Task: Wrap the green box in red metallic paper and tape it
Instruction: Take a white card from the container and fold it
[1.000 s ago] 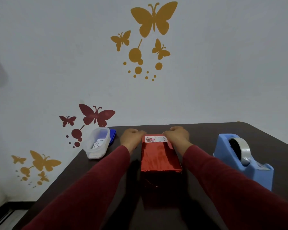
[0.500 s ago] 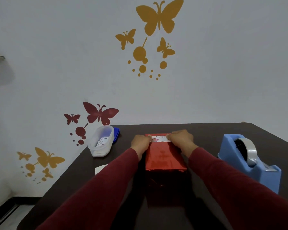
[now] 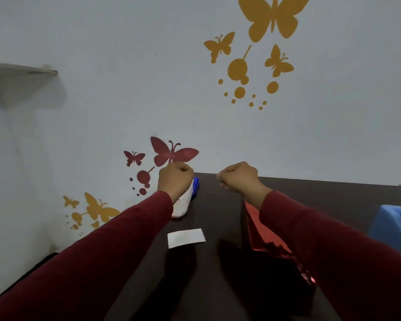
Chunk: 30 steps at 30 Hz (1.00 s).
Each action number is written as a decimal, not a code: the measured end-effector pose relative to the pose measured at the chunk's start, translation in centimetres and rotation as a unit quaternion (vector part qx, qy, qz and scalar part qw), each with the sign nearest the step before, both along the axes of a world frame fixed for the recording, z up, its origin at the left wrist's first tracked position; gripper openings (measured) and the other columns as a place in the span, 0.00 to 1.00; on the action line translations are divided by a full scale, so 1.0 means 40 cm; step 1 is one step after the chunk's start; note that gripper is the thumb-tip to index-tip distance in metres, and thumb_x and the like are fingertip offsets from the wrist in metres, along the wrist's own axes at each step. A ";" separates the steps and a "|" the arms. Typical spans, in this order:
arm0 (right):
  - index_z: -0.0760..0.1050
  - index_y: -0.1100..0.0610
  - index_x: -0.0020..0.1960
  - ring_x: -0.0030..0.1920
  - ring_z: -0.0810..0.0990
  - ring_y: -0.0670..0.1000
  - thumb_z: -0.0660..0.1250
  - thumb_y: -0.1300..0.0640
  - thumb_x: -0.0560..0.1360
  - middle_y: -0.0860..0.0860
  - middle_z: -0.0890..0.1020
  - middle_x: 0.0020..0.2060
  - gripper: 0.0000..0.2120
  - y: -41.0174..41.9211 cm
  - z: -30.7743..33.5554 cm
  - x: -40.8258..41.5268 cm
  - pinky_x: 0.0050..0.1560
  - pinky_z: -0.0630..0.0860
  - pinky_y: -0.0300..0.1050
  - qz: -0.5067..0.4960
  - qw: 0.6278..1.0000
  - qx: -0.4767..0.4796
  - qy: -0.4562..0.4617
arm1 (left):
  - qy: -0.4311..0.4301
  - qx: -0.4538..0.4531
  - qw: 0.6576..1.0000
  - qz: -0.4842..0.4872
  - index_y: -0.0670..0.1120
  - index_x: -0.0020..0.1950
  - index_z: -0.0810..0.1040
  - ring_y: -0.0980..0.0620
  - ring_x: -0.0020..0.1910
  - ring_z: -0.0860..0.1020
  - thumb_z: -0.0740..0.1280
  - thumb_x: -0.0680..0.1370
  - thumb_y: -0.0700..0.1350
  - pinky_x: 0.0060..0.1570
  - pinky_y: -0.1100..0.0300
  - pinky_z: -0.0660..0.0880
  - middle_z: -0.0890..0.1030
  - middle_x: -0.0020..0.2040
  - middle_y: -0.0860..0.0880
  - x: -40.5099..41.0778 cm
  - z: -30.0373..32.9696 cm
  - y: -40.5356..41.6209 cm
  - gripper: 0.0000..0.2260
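The box wrapped in red metallic paper (image 3: 265, 235) lies on the dark table (image 3: 220, 205), mostly hidden under my right forearm. No green shows. My left hand (image 3: 175, 179) and my right hand (image 3: 239, 178) are both raised above the far part of the table, apart from the box. Each hand is curled into a fist with nothing visible in it. The blue tape dispenser (image 3: 389, 225) is cut off at the right edge.
A white paper slip (image 3: 186, 237) lies flat on the table left of the box. A clear plastic container (image 3: 183, 206) with a blue lid (image 3: 196, 185) stands behind my left hand by the wall. A small shelf (image 3: 21, 69) juts from the wall at upper left.
Both hands have lifted off the far end of the wrapped box and closed into fists in the air. The view has swung left, so the box and dispenser now sit further right.
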State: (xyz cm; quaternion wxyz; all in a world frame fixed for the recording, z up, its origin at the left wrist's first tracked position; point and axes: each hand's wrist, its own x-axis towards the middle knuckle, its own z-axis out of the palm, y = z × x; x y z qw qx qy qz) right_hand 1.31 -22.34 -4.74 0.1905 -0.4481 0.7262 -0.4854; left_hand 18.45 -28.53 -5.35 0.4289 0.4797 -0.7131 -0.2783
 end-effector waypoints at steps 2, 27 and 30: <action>0.85 0.61 0.49 0.47 0.88 0.57 0.75 0.62 0.72 0.59 0.88 0.47 0.06 -0.087 -0.007 0.039 0.52 0.86 0.50 0.012 0.999 0.033 -0.038 | -0.117 -0.013 0.992 0.048 0.47 0.50 0.84 0.49 0.55 0.80 0.67 0.77 0.45 0.52 0.58 0.74 0.85 0.56 0.49 0.057 -0.012 -0.070 0.07; 0.76 0.66 0.62 0.54 0.81 0.61 0.72 0.64 0.69 0.61 0.80 0.56 0.22 -0.421 -0.108 0.197 0.56 0.82 0.51 -0.019 0.984 0.159 -0.071 | 0.306 0.269 0.911 -0.066 0.47 0.66 0.79 0.42 0.53 0.86 0.71 0.72 0.61 0.49 0.50 0.83 0.85 0.56 0.40 0.252 -0.178 -0.288 0.27; 0.74 0.66 0.65 0.58 0.80 0.64 0.67 0.68 0.72 0.60 0.77 0.50 0.20 -0.382 -0.066 0.210 0.61 0.80 0.56 0.009 0.988 0.113 -0.109 | 0.376 0.276 0.883 -0.061 0.49 0.63 0.82 0.39 0.55 0.85 0.77 0.68 0.63 0.57 0.41 0.81 0.86 0.56 0.41 0.239 -0.148 -0.245 0.29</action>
